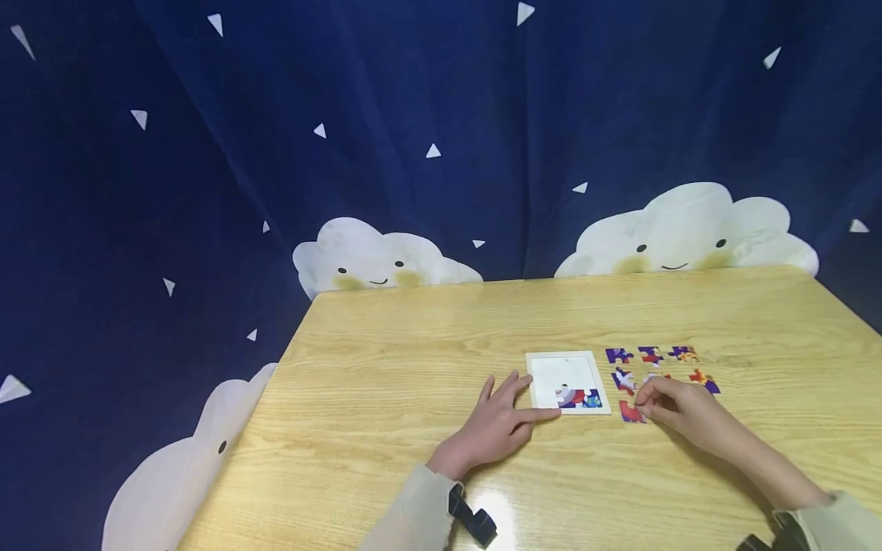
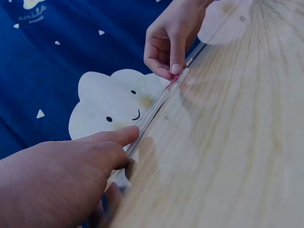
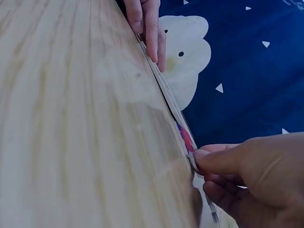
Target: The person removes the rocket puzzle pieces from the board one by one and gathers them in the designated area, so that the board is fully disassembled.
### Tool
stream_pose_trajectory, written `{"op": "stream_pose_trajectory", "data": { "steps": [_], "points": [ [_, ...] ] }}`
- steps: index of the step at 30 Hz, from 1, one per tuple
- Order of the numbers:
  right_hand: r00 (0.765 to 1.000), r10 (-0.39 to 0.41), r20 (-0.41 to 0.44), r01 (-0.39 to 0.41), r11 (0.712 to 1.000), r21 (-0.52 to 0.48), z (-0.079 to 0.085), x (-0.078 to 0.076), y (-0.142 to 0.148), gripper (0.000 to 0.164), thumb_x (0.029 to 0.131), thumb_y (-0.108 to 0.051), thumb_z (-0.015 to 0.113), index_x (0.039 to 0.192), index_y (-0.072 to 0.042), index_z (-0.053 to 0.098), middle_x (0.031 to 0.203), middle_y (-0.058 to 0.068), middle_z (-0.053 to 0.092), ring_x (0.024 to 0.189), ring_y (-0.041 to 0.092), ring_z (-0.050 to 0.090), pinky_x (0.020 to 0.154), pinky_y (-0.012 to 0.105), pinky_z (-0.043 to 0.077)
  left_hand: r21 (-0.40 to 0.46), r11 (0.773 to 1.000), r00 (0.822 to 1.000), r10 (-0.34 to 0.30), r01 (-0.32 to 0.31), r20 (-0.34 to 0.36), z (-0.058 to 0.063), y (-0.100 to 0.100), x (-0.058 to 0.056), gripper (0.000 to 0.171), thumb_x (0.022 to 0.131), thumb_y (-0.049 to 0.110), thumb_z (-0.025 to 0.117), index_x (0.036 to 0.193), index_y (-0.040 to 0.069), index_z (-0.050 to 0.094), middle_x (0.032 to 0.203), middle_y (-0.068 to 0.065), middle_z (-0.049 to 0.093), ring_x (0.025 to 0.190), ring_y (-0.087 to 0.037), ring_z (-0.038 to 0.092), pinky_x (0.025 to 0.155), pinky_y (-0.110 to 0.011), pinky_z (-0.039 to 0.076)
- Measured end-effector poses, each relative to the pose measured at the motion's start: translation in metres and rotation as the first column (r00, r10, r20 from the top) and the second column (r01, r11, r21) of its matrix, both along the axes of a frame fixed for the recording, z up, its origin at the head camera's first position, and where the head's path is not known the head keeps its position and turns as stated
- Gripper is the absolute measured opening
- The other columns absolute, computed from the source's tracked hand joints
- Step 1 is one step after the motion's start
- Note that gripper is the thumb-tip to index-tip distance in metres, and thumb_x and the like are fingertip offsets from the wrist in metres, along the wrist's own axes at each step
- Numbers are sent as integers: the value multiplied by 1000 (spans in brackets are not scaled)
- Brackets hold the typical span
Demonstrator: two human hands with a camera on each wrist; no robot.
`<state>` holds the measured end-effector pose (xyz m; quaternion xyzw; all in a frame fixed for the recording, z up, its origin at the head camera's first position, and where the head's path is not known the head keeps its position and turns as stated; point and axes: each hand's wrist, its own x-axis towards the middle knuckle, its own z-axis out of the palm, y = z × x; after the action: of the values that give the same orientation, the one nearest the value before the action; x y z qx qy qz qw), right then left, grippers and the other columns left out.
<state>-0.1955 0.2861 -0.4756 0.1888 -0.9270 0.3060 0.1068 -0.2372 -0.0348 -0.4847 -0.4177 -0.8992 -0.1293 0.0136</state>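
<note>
A white square puzzle tray (image 1: 560,355) lies on the wooden table, with a few joined pieces (image 1: 577,399) in its lower right part. My left hand (image 1: 492,425) rests at the tray's left side, its fingers spread and fairly straight, the thumb along the lower edge. Right of the tray, my right hand (image 1: 694,413) pinches a red puzzle piece (image 1: 631,412) between thumb and forefinger. In the right wrist view the pinched piece (image 3: 185,138) shows edge-on at the fingertips. The right hand partly covers one piece in the middle row.
Loose puzzle pieces lie in rows right of the tray, among them a top-row piece (image 1: 650,354) and an orange-and-purple piece (image 1: 704,381) beyond the right hand. A dark blue curtain (image 1: 386,99) with clouds and triangles hangs behind the table (image 1: 358,367).
</note>
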Motion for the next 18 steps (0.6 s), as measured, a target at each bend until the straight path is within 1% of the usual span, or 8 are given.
{"op": "stream_pose_trajectory", "data": {
  "steps": [4, 8, 14, 18],
  "points": [
    [999, -2, -33, 3, 1000, 27, 1, -1, -1, 25, 80, 5, 72, 83, -19, 64, 77, -16, 61, 70, -11, 47, 59, 17, 47, 1, 1000, 1000, 1, -1, 12, 1, 0, -1, 42, 104, 26, 42, 136, 51, 50, 161, -9, 29, 151, -32, 24, 119, -62, 20],
    [999, -1, -50, 2, 1000, 23, 1, -2, -2, 27, 79, 7, 72, 83, -18, 64, 77, -16, 60, 70, -10, 47, 59, 17, 47, 3, 1000, 1000, 3, -3, 9, 2, 0, -1, 41, 104, 27, 42, 136, 51, 51, 161, -10, 29, 151, -33, 25, 119, -62, 20],
    [998, -32, -47, 30, 999, -42, 0, -1, -1, 22, 80, 2, 74, 86, -17, 66, 77, -14, 62, 69, -8, 49, 60, 15, 47, -6, 1000, 1000, 1, -1, 4, 1, 0, -1, 42, 103, 26, 42, 136, 51, 51, 161, -9, 31, 151, -32, 25, 118, -61, 22],
    [998, -36, -42, 32, 995, -90, 1, 0, -6, 17, 82, -2, 74, 87, -17, 68, 74, -13, 61, 68, -6, 51, 61, 13, 46, -4, 1000, 1000, 5, -5, 5, 1, 1, -1, 42, 103, 26, 41, 136, 51, 51, 161, -9, 31, 151, -32, 25, 119, -61, 22]
  ]
}}
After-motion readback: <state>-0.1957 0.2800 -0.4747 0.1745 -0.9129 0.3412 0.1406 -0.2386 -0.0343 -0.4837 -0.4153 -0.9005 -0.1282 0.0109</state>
